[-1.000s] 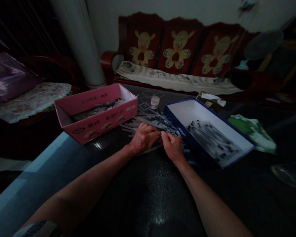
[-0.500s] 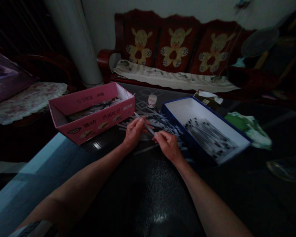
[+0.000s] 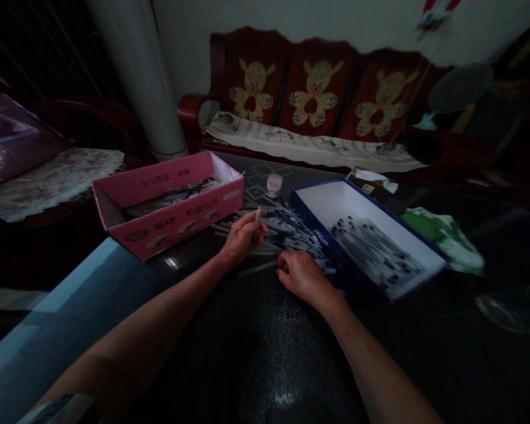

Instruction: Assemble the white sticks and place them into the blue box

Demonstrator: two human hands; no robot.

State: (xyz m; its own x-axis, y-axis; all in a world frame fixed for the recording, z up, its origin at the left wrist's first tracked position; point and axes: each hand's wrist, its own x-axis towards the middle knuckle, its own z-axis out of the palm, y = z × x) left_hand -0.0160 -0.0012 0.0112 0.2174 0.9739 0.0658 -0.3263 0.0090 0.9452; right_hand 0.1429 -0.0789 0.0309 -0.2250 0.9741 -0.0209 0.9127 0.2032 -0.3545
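Note:
My left hand [image 3: 242,238] is closed around a slim pale pen barrel [image 3: 258,214], whose end sticks up between thumb and fingers. To its right, my right hand [image 3: 302,274] rests low with curled fingers at the near edge of the pile; whatever it may grip is hidden. Loose pen parts [image 3: 287,227], pale and dark, lie heaped on the black table behind both hands. Beyond my right hand stands a blue box [image 3: 329,232] with a white inside, where dark-tipped pens [image 3: 375,247] lie in rows. A pink box [image 3: 194,215] at the left holds more thin pieces.
Behind the pile stands a small tub [image 3: 274,185]. A brown tissue box [image 3: 371,184] and a green-and-white plastic packet [image 3: 444,238] lie beyond the blue box. Past the table is a wooden sofa [image 3: 194,115] with bear-pattern backs.
My hands have come apart. The pen barrel both held is now upright in my left hand, and my right hand has dropped toward the table. The view has shifted slightly.

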